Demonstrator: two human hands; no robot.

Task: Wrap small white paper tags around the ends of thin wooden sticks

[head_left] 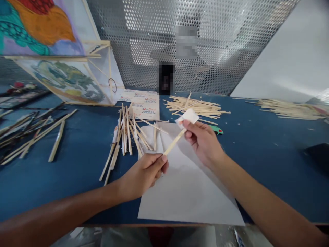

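Here, closest in, a large white sheet [187, 199] lies on the blue table [272, 171], reaching almost to its front edge. Above the sheet, the left hand [146, 173] pinches the lower end of a slim pale stick [175, 142] between thumb and curled fingers. The stick slants up and away to the right hand [205, 144], whose thumb and fingers close on a small white folded piece [190, 117] at the stick's far end; whether it wraps right around the stick I cannot tell. Left of the sheet, partly overlapping it, lies a loose cluster of sticks [124, 132]. A green object [217, 129] shows just behind the right hand. Farther off are a printed sheet [146, 103] marked "coated abrasive" and a heaped pile of sticks [196, 105], with a perforated metal panel [218, 55] behind them.
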